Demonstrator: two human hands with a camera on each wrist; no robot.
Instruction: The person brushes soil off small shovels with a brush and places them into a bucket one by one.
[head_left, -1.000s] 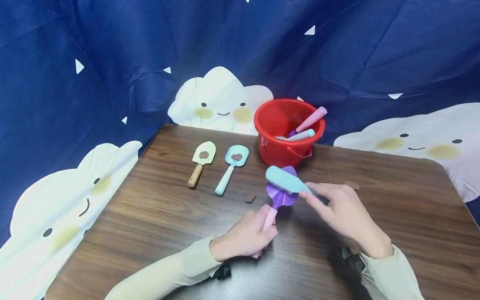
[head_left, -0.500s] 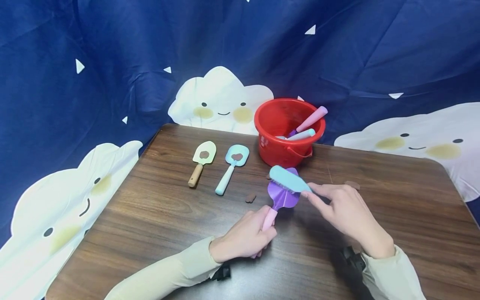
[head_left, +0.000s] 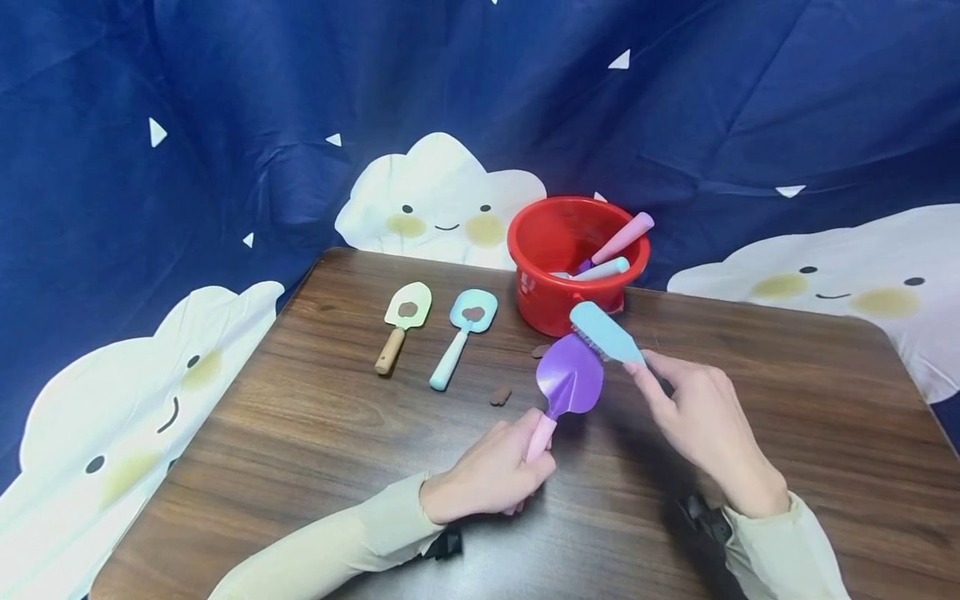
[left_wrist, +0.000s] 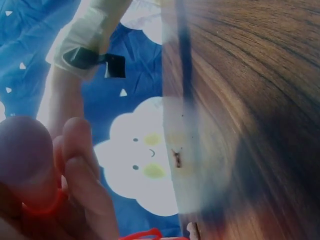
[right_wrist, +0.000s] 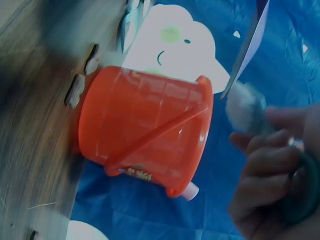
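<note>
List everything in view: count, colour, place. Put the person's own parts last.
Purple trowel: one, purple with pink handle, in the left hand
Brush: one, pale blue, in the right hand
Bucket: one, red, at the table's far edge
Handles: two, pink and pale blue, sticking out of the bucket
Green trowel: one, pale green with wooden handle, on the table's left
Blue trowel: one, pale blue, right of the green one
Pieces: at least two, brown, on the table
Table: one, brown
Curtain: dark blue with white clouds, behind the table
Wrist gear: two, black, at the cuffs
Sleeves: two, cream
Hands: two, bare, above the table
</note>
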